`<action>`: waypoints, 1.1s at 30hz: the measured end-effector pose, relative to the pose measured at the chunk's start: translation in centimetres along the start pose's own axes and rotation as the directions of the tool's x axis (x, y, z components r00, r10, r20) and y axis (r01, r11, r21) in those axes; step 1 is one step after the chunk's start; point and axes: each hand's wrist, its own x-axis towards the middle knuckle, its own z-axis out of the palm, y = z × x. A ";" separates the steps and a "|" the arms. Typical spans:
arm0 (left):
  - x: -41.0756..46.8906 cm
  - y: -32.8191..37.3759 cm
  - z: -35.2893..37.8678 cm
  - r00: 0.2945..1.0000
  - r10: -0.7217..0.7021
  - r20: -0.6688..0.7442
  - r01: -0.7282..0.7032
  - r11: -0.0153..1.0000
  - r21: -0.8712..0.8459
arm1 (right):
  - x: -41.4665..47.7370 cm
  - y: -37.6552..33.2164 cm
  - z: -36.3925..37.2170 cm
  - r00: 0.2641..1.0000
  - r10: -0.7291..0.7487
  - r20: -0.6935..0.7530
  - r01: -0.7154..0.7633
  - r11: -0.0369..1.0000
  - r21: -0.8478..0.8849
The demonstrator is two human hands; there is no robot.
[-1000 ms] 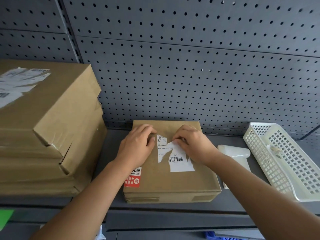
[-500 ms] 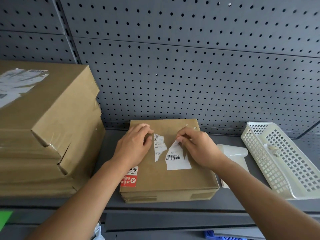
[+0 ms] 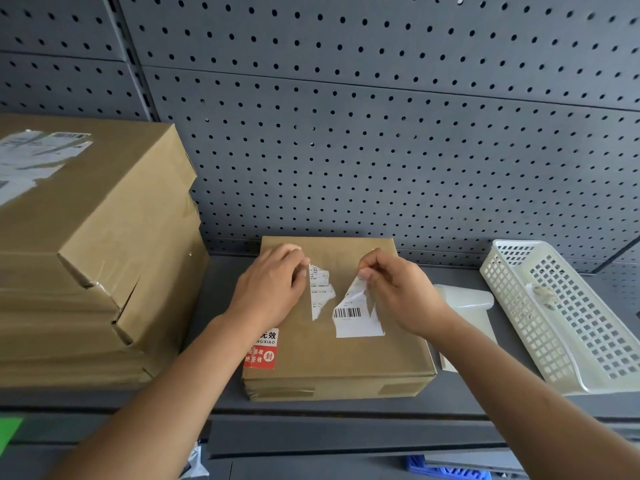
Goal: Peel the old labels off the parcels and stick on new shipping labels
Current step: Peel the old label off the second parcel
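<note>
Its print too small to read, the barcoded old label [image 3: 358, 318] on the cardboard parcel [image 3: 341, 358] has its lifted tip pinched by the right hand [image 3: 398, 299], while the left hand [image 3: 273, 289] presses flat-fingered beside a torn strip [image 3: 319, 292].

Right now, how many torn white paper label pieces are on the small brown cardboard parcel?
2. One narrow white strip lies beside the left hand; the barcoded piece, its top corner lifted, is pinched by the right hand. Hands may hide more.

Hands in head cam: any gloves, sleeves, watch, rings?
None visible. The left hand and right hand are bare, with no gloves, rings or wristbands. Both forearms are uncovered down to the frame edge, so no sleeve shows.
</note>
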 end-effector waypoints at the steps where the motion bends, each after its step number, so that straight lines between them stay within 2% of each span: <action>1: 0.0 0.0 0.0 1.000 0.002 0.000 -0.002 1.000 0.005 | -0.1 0.0 0.0 1.000 -0.001 -0.004 0.001 1.000 -0.001; 15: -0.1 0.1 -0.2 0.999 0.036 0.014 -0.036 0.998 0.059 | -0.5 -0.7 -0.5 1.000 -0.017 -0.012 0.017 1.000 0.013; 20: -0.1 0.2 -0.1 0.999 0.033 0.021 -0.034 0.997 0.064 | -0.8 -0.7 -0.5 1.000 -0.018 -0.010 0.019 0.998 0.053; 23: -0.1 0.2 -0.1 0.999 0.034 0.017 -0.035 0.997 0.066 | -0.7 -0.9 -0.5 1.000 0.009 0.002 -0.009 0.991 0.134; 28: -0.2 0.3 -0.2 0.999 0.034 0.015 -0.035 0.998 0.053 | -0.4 0.2 -0.7 0.984 0.059 0.171 -0.050 0.997 -0.055; 31: 0.0 0.3 -0.2 0.999 0.047 0.006 -0.047 0.996 0.071 | -0.5 0.7 -0.5 0.983 0.038 0.179 0.000 0.979 -0.205; 33: 0.2 0.3 -0.1 0.999 0.049 0.011 -0.050 0.995 0.091 | -0.4 0.6 -0.5 0.987 0.025 0.159 0.010 0.976 -0.217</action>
